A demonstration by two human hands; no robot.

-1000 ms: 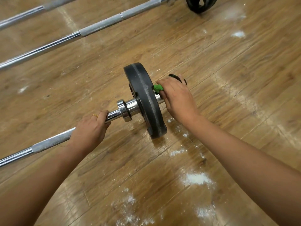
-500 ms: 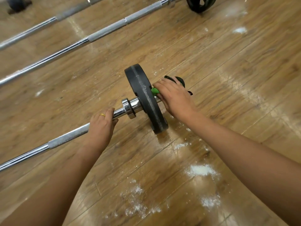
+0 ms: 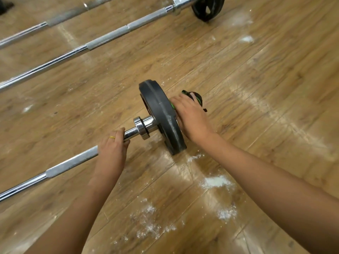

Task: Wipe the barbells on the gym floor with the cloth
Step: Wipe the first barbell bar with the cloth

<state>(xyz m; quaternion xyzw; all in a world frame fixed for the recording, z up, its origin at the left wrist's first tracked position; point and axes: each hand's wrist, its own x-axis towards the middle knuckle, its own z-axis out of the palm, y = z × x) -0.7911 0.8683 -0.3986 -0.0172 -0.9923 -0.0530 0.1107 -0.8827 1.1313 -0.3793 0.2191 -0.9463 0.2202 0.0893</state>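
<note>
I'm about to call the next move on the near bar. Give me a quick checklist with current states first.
1. Left hand grips the near bar: ok.
2. Right hand is curled over a green-black item beside the plate: ok.
3. Cloth in hand: cannot tell. The green-black item could be a cloth or a collar.
4. Plate's lower edge rests on the floor: ok.
5. Floor clean near the plate: not ok. There are patches of white powder.
6. Other bars lie apart from the near bar: ok.
</note>
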